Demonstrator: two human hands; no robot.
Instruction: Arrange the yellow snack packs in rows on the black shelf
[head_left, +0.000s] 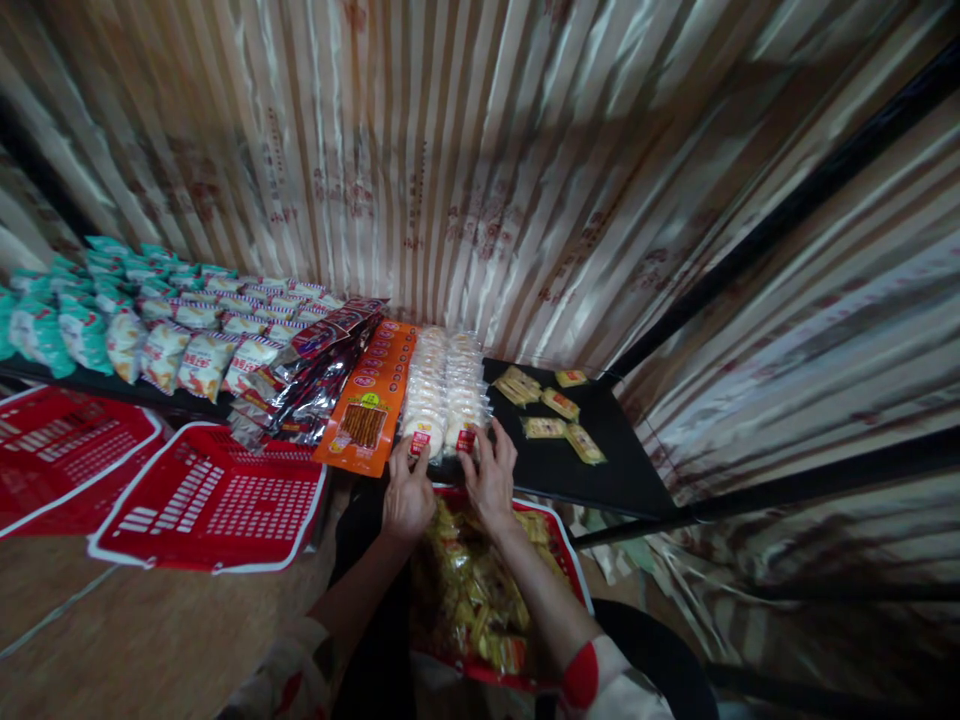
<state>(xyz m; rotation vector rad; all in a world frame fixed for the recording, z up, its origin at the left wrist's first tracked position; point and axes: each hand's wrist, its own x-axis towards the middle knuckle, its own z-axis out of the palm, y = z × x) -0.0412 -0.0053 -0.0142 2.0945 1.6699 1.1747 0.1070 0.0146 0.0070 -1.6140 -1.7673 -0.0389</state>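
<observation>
White snack packs (pixel 427 390) make two rows on the black shelf (pixel 622 465), reaching to its front edge. At this edge, the left hand (pixel 409 498) touches the left front pack (pixel 421 438), and the right hand (pixel 490 478) touches the right front pack (pixel 465 437). Both hands are apart, fingers a little spread; whether they pinch, I cannot tell. One orange packet (pixel 373 385) lies just beside, on the left. Several yellow packs (pixel 560 403) lie near the shelf's right end. Below the front edge, a red basket (pixel 579 578) holds yellow snacks (pixel 461 580).
</observation>
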